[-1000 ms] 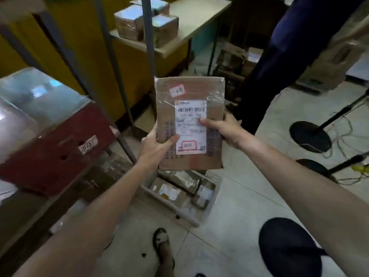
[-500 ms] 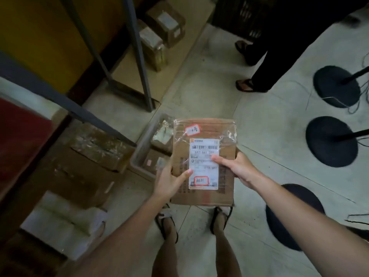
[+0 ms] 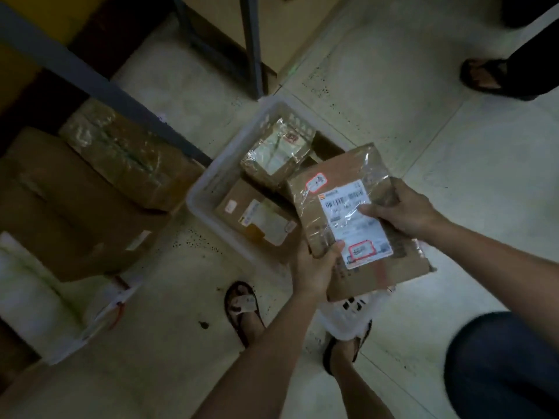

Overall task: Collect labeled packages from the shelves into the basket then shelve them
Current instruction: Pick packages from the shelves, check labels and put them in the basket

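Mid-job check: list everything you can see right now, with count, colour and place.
held package: one, brown with white label, above the basket's right end
basket: one, white, on the floor, centre
packages in basket: at least two, brown, taped
large boxes: at least two, brown, low on the left under the shelf rail
white wrapped parcel: one, far left
shelf post: one, grey, top centre
bystander's foot: one, dark sandal, top right
round dark base: one, bottom right
own feet: two, in sandals
left hand: on the package's lower left edge
right hand: on its right edge
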`<state>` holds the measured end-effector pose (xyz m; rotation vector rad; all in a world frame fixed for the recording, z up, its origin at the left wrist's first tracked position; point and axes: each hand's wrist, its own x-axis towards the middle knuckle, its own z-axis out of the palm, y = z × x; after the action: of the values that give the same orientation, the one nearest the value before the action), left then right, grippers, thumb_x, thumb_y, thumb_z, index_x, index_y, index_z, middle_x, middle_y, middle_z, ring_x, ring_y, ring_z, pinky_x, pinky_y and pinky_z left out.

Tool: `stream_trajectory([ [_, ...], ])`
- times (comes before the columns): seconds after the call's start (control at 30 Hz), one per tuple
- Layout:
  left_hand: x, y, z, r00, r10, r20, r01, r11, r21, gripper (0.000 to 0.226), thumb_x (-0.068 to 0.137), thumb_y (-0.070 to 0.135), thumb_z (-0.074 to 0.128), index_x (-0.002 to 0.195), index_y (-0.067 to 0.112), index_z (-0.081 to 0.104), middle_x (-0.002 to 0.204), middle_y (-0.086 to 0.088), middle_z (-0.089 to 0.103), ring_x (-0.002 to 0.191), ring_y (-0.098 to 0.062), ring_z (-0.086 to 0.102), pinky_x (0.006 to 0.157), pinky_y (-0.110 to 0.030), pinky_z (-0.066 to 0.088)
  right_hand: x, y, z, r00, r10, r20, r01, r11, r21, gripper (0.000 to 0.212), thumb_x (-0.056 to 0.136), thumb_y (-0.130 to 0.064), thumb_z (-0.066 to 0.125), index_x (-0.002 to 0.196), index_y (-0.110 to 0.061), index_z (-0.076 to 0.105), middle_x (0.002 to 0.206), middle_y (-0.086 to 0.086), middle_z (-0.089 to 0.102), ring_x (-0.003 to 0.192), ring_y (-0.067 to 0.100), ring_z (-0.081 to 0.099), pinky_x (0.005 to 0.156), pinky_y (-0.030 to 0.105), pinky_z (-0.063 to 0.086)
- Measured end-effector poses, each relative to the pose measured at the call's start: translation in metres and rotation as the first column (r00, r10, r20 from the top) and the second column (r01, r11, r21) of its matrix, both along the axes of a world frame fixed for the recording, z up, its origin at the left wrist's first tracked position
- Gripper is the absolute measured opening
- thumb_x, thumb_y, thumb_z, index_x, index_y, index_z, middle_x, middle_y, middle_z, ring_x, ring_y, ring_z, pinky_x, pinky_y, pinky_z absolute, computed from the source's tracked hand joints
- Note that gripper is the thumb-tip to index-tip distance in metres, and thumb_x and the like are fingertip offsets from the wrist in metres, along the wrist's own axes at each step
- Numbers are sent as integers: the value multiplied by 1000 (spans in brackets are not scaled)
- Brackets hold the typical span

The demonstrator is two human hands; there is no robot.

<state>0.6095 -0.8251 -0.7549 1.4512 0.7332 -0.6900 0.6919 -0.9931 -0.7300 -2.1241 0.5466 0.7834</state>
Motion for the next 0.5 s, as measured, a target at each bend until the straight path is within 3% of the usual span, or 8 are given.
stream_trajectory([
  [0.07, 5, -10, -32, 999, 41, 7, -41, 999, -27, 38, 82, 30, 67, 116, 29, 52, 105, 12, 63, 95, -5, 60, 75, -19, 48, 22, -2, -31, 994, 106, -11, -106, 994, -41, 69, 72, -40, 77, 130, -19, 45, 118, 2, 63, 90, 18, 56, 62, 20, 39],
  [0.2, -3, -14, -74, 997, 72, 42, -72, 997, -2, 47, 87, 30, 60, 129, 28, 39, 106, 15, 54, 100, -3, 55, 79, -13, 44, 45, 3, -80, 954, 299, -38, -299, 954, -17, 69, 73, -39, 75, 132, -22, 44, 114, 2, 63, 98, 22, 61, 73, 26, 46],
  [0.27, -4, -12, -91, 999, 38, -5, -39, 998, -42, 57, 88, 31, 58, 137, 33, 28, 109, 16, 51, 115, -14, 52, 89, -27, 46, 53, 6, -95, 939, 344, -27, -345, 939, -19, 65, 74, -35, 76, 129, -20, 45, 106, 4, 64, 93, 25, 63, 66, 21, 49],
  [0.3, -2, -12, -96, 999, 5, -31, -8, 996, -94, 68, 87, 31, 60, 141, 37, 18, 118, 15, 50, 122, -17, 47, 92, -30, 44, 58, 6, -102, 925, 379, 10, -377, 922, -92, 64, 75, -33, 76, 130, -18, 46, 106, 8, 64, 93, 27, 62, 66, 20, 49],
  [0.37, 6, -16, -103, 995, -65, -81, 49, 980, -191, 93, 84, 30, 65, 143, 43, -7, 146, 8, 32, 133, -16, 34, 101, -32, 35, 68, 1, -111, 900, 424, 102, -383, 880, -282, 61, 77, -26, 74, 130, -15, 47, 115, 17, 63, 101, 31, 61, 78, 26, 46],
  [0.43, 14, -23, -104, 991, -93, -95, 71, 975, -211, 95, 88, 28, 60, 140, 42, -18, 154, 6, 15, 133, -13, 29, 102, -32, 30, 71, -1, -114, 886, 443, 134, -374, 856, -358, 55, 79, -26, 72, 128, -16, 48, 116, 21, 62, 101, 35, 61, 85, 36, 50],
  [0.5, 16, -28, -101, 990, -112, -87, 97, 983, -158, 86, 92, 28, 52, 141, 38, -19, 155, 4, 14, 128, -12, 31, 102, -32, 31, 66, 1, -112, 855, 490, 171, -394, 827, -400, 45, 79, -29, 70, 119, -16, 54, 109, 19, 64, 95, 37, 62, 82, 44, 52],
])
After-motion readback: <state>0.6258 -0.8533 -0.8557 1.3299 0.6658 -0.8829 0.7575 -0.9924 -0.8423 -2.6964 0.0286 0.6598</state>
